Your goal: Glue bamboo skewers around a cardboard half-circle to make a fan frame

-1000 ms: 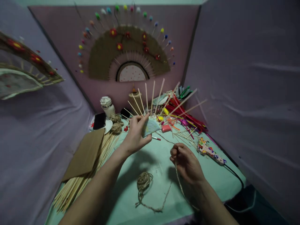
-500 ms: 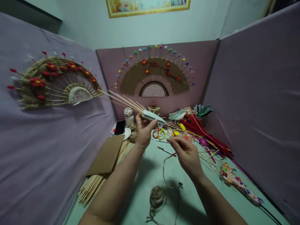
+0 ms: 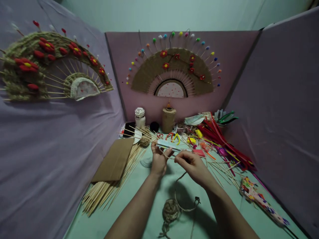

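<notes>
My left hand [image 3: 159, 162] is closed around a fanned bundle of thin bamboo sticks [image 3: 144, 133], whose ends spread to the upper left. A pale blue flat piece [image 3: 166, 143] lies against the bundle by my fingers. Just right of it, my right hand [image 3: 193, 164] pinches a strand of twine [image 3: 176, 186]. From there the twine hangs in a loose curve to the table, near a small wound ball of twine [image 3: 170, 210]. The exact grip of my right fingertips is too small to make out.
Brown cardboard [image 3: 113, 161] lies on a pile of sticks [image 3: 99, 196] at left. Behind stand a white jar [image 3: 140, 117] and a twine spool [image 3: 168, 120]. Scissors [image 3: 174, 136] lie nearby. Red strips [image 3: 219, 139] and a patterned glue gun [image 3: 261, 200] are right. Decorated fans [image 3: 171, 71] hang behind.
Both hands have come lower and closer together, bringing the stick bundle down toward the table. My right hand now meets the bundle's right side. The camera view has tilted downward.
</notes>
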Demonstrator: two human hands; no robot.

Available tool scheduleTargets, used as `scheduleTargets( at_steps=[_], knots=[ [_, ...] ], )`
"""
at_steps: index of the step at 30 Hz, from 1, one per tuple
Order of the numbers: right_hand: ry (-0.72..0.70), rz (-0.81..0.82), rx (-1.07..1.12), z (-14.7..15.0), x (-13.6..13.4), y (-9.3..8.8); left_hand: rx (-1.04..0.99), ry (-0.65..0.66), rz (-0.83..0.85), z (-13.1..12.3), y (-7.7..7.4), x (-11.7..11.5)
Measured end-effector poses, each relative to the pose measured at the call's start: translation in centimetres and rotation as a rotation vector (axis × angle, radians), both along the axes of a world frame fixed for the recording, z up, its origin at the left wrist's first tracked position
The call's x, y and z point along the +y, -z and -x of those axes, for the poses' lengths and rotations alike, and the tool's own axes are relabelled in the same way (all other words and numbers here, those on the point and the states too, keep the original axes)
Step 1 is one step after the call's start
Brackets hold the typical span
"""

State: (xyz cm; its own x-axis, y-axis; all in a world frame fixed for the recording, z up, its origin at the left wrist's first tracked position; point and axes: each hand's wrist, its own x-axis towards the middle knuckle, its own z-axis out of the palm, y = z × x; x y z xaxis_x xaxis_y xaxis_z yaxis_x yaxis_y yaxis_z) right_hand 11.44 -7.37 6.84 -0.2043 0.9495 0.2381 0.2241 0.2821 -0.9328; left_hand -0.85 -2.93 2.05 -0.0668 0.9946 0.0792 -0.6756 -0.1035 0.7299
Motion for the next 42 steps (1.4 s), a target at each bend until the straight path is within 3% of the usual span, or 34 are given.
scheduleTargets(
  at_steps=[4,10,16,22,31,37,42],
  knots=[
    [0.048,0.010,0.022,0.0,0.7,0.7,0.011,0.008,0.025,0.3,0.9,-0.5],
    [-0.154,-0.007,-0.021,-0.6,0.5,0.6,0.036,-0.019,-0.012,0.5,0.6,-0.9],
    [-0.043,0.021,-0.009,-0.7,0.8,1.7,0.022,0.036,-0.024,0.6,0.8,-0.7],
    [-0.119,0.029,0.025,-1.2,0.6,1.9,-0.003,0.087,0.000,0.8,1.1,-0.6],
    [0.056,0.061,0.058,-1.1,1.2,2.3,0.072,0.154,-0.046,0.9,1.3,-0.5],
    [0.161,0.060,0.032,-1.4,1.3,2.6,-0.067,0.267,-0.056,1.5,1.5,-0.6],
    [0.212,0.041,0.012,-1.5,1.5,3.1,-0.045,0.253,-0.049,1.4,1.8,-0.4]
  ],
)
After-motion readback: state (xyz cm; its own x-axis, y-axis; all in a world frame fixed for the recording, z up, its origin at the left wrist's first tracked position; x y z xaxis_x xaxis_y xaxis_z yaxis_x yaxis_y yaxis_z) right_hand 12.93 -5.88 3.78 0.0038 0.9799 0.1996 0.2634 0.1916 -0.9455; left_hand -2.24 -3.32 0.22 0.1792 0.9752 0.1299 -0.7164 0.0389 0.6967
